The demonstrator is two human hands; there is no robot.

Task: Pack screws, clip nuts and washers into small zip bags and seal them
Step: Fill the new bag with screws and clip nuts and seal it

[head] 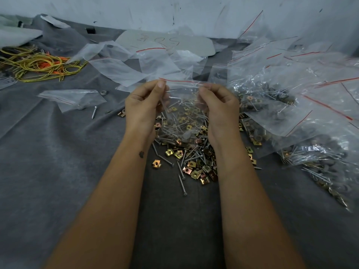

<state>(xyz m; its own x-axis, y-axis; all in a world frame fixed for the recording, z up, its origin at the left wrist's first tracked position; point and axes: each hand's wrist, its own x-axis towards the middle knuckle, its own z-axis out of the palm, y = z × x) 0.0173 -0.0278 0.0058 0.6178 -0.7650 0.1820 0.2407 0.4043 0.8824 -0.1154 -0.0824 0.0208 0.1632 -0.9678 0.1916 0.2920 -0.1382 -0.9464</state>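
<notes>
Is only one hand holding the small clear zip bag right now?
No, the left hand and right hand both pinch the small clear zip bag by its top.

Small hand-packing workshop: grey felt-covered surface [58, 171] against a scuffed white wall [174, 10]; loose screws and clip nuts [194, 164] heaped mid-surface; filled zip bags [291, 105] piled at right edge; yellow wire loops [37, 65] at far left corner.
</notes>
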